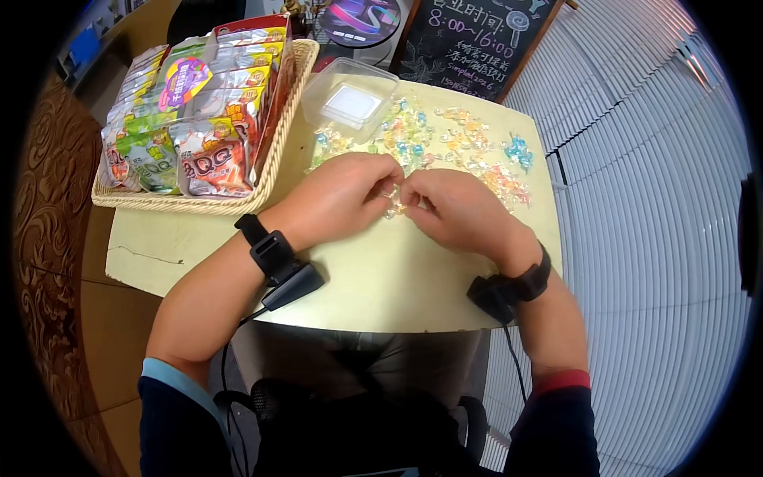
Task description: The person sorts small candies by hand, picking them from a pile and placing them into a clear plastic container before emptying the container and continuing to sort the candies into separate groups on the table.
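Note:
My left hand and my right hand meet near the middle of the pale yellow table, fingers curled and fingertips close together. Small clear-wrapped pieces show between and just below the fingertips; what each hand pinches is too small to make out. Beyond the hands lie many small wrapped pieces in loose groups: green and blue ones, orange ones, pink ones and a blue cluster at the right. Behind my left hand stands a clear plastic box with a white label.
A wicker basket of snack packets stands at the table's left. Behind the table are a chalkboard and a round dark object. White blinds hang at the right. Cabled black devices are strapped to both wrists.

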A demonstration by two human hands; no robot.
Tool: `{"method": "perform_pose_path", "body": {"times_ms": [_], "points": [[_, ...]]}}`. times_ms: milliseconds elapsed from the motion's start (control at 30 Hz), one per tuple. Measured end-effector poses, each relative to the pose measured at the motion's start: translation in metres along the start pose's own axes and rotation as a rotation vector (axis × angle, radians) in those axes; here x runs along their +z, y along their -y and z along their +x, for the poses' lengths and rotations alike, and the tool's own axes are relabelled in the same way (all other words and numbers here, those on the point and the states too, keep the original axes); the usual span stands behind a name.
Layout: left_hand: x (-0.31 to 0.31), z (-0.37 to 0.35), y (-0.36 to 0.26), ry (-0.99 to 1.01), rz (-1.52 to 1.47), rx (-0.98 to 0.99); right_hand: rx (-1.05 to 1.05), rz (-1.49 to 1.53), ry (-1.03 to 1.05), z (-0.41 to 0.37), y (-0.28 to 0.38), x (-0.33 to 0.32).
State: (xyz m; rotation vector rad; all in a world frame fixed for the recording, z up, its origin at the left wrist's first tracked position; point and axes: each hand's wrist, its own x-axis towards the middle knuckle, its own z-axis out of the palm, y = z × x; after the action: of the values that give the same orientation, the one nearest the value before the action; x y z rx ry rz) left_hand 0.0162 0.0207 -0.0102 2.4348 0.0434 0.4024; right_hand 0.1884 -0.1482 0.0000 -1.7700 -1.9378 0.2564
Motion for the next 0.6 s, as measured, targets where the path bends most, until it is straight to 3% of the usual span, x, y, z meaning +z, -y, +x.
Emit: {"method": "perform_pose_path", "body": {"times_ms": [167, 367, 500, 533, 600], "points": [[0.002, 0.001, 0.004, -0.031, 0.039, 0.061, -0.032, 0.002, -0.042, 0.000, 0.004, -0.001], [0.002, 0.000, 0.005, -0.063, 0.039, 0.068, 0.088, -0.042, -0.018, -0.004, 0.005, -0.029], [0.001, -0.002, 0.006, -0.106, 0.052, 0.080, 0.353, -0.149, -0.219, -0.019, -0.020, -0.070], [0.000, -0.003, 0.005, -0.107, 0.051, 0.079, 0.477, -0.200, -0.189, -0.020, -0.022, -0.078], [-0.002, -0.003, 0.002, -0.172, 0.146, 0.118, 0.536, -0.246, -0.159, -0.023, -0.033, -0.081]]}}
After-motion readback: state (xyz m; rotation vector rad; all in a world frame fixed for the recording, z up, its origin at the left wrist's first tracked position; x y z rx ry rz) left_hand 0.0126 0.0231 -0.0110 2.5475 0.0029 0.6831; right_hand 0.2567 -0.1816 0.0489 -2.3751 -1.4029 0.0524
